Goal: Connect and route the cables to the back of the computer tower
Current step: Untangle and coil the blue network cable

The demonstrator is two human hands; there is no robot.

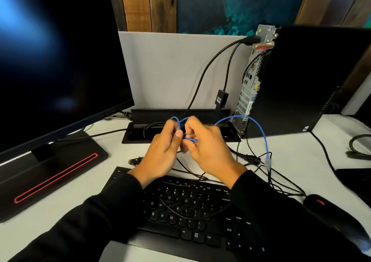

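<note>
Hands at frame center: our left hand (164,153) and right hand (208,149) both pinch the blue cable (259,129) before the tower (301,81).

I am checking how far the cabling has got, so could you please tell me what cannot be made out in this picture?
- Head view: how the blue cable is looped between the left hand and right hand; fingers cover it.
- Whether its far end is seated in the computer tower; too small.
- Port labels on the rear panel; too small, steeply angled.
- The mouse; blurred, cut off by the right edge.
</note>
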